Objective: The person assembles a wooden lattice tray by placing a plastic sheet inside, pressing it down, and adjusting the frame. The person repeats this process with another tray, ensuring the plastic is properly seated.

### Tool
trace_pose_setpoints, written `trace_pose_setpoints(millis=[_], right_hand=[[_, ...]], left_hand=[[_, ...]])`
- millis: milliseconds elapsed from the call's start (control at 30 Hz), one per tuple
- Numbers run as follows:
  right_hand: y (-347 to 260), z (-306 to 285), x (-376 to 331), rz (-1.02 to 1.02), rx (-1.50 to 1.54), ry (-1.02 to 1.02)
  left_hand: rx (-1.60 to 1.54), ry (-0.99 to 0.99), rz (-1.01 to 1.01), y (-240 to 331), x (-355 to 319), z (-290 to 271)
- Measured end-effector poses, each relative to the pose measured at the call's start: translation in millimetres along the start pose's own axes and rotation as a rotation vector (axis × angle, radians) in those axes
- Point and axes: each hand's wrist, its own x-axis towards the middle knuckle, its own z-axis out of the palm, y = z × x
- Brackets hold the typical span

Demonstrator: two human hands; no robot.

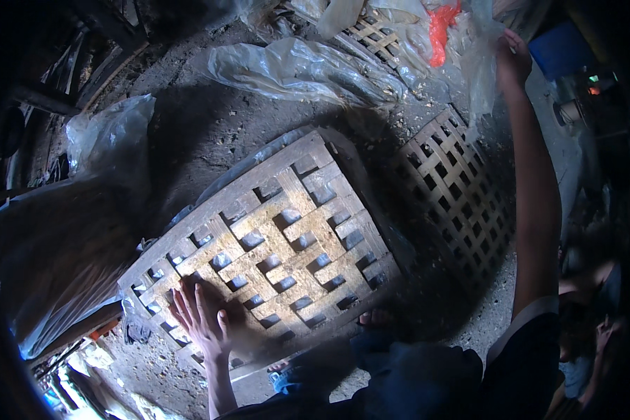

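Note:
Spread fingers of my left hand (204, 325) lie flat on the lower left part of a woven slatted panel (287, 234), which looks like split bamboo or wood with square gaps. Pale plastic shows through some gaps and along its far edge. My right arm reaches far out to the upper right. There my right hand (514, 61) is closed on a thin clear plastic sheet (479, 59), which hangs down beside it. How much of the sheet is in the fingers is partly hidden.
A second woven panel (458, 185) lies to the right. Crumpled plastic sheeting (297, 70) and a red plastic bag (439, 31) lie at the far side. A plastic-covered stack (63, 245) stands left. Another person's hand (604, 332) shows at lower right, beyond my arm.

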Motion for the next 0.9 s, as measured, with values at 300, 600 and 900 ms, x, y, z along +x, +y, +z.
trace_pose_setpoints(millis=[300,600,900], right_hand=[[-73,-53,43,-0.210,0.436,0.009],[-179,-80,18,-0.651,0.093,0.155],[-248,-108,-16,-0.808,-0.099,0.170]], left_hand=[[-0.145,0.146,0.096,4,3,-3],[-0.536,0.191,0.386,49,104,-114],[-0.566,-0.280,0.458,271,254,-189]])
